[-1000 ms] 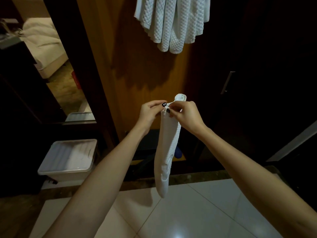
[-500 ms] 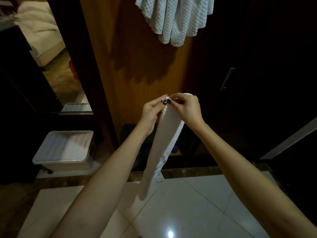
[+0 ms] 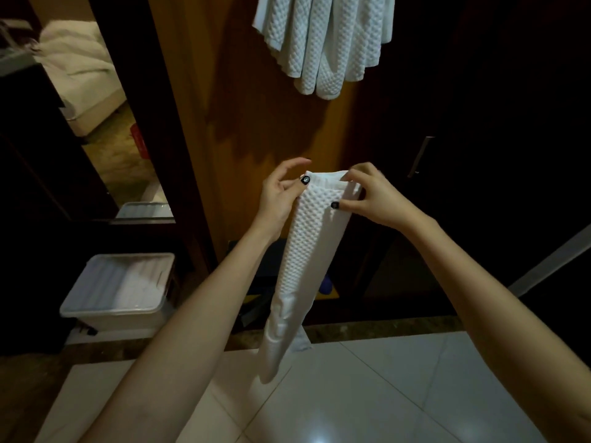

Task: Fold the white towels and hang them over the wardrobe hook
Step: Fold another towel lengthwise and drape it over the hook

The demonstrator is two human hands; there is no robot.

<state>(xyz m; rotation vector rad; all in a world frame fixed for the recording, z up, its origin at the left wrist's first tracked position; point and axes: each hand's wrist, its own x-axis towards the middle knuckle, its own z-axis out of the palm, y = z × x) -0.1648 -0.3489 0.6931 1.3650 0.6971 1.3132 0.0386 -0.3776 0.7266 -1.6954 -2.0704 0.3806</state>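
White towel (image 3: 307, 251), folded into a long narrow strip, hangs straight down from the grip of two bare hands, and its lower end hangs free. Behind the grip stands the biggest thing, a wooden wardrobe panel (image 3: 240, 107) of brown-orange colour, with dark doors to the right of the grip. Below the grip, and nearer to the person, lies a floor of pale glossy tiles (image 3: 383, 394). High above the grip, a bunch of hanging towels (image 3: 323, 43) with the same waffle pattern drops in front of the panel; what carries them is outside the picture. Far to the upper left of the grip is a bed with white bedding (image 3: 76, 59), and I cannot tell if it shows in a mirror or through a doorway. To the lower left of the grip sits a pale plastic box (image 3: 121, 289) with its lid on, well apart from the strip. To the right of the grip, a little higher, a metal handle (image 3: 422, 156) is on a dark door. The right hand (image 3: 374, 199) pinches the top right corner: its fingers curl over the upper edge and the thumb presses on the front. The left hand (image 3: 281, 199) is at the top left corner; its thumb lies on the front of the cloth, the forefinger is lifted free, and the other fingers go behind the cloth, so it seems to pinch it too. Both thumbnails have dark polish.
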